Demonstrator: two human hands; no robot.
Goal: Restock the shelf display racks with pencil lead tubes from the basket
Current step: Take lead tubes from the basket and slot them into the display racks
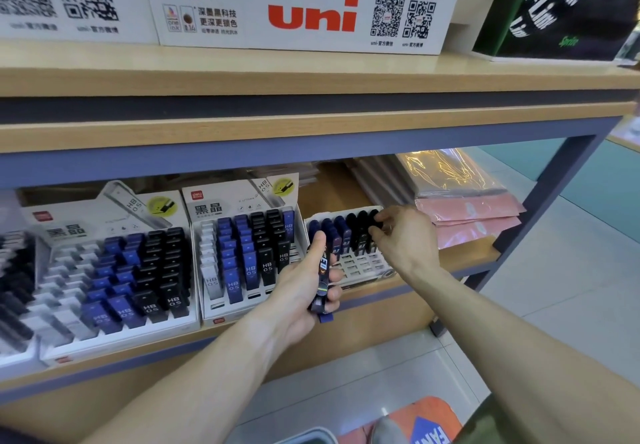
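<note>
On the lower shelf stand three white display racks. The left rack (pixel 69 336) and the middle rack (pixel 214 308) hold several white, blue and black HB 0.5 lead tubes. The small right rack (pixel 363 265) has one back row of blue and black tubes (pixel 346 232); its front slots are bare. My left hand (pixel 308 281) grips a bundle of dark lead tubes (pixel 320 288) in front of that rack. My right hand (pixel 401 232) pinches a black tube (pixel 375 220) at the right end of the back row.
Pink wrapped packets (pixel 467 211) lie right of the small rack on the same shelf. A white uni display box (pixel 304 7) sits on the upper shelf (pixel 311 76). The rim of a grey basket (pixel 311 435) shows at the bottom edge, beside an orange item.
</note>
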